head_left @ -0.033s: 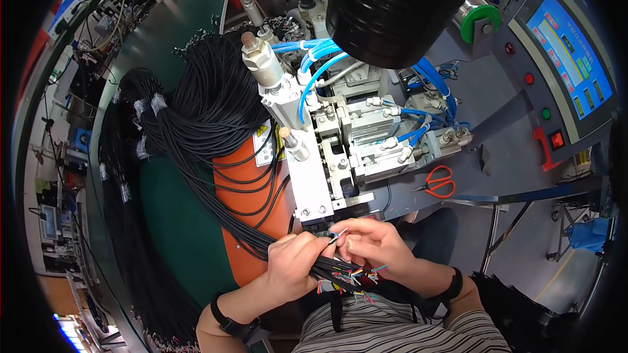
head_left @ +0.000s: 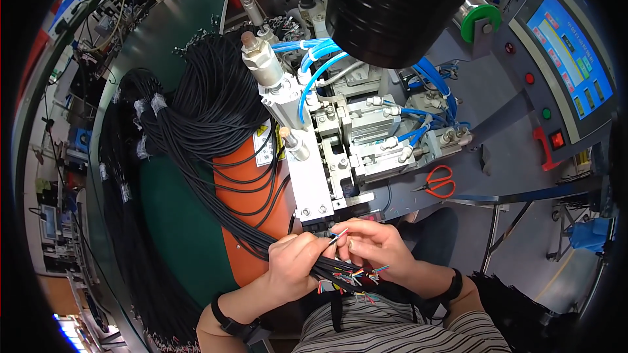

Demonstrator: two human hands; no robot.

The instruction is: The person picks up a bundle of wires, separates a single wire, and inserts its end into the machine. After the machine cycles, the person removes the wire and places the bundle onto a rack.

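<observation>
My left hand (head_left: 292, 263) is closed on a black cable, with thumb and forefinger pinching it near its stripped end. Thin coloured wires (head_left: 339, 236), blue and white among them, stick out between my hands. My right hand (head_left: 374, 248) pinches these wire ends with its fingertips. Below both hands lies a bundle of black cables (head_left: 252, 230) whose bare ends fan out in red, yellow, blue and white strands (head_left: 353, 279) over my lap. Just beyond my fingers stands the front of a metal machine (head_left: 314, 186) with pneumatic cylinders. My fingers partly hide the held cable.
Blue air hoses (head_left: 327, 49) run over the machine, under a large black tube (head_left: 399, 13). Orange-handled scissors (head_left: 438, 183) lie to the right on the grey bench. A touch-screen panel (head_left: 569, 55) stands at far right. Coiled black cables (head_left: 216, 91) heap on the green table (head_left: 176, 222).
</observation>
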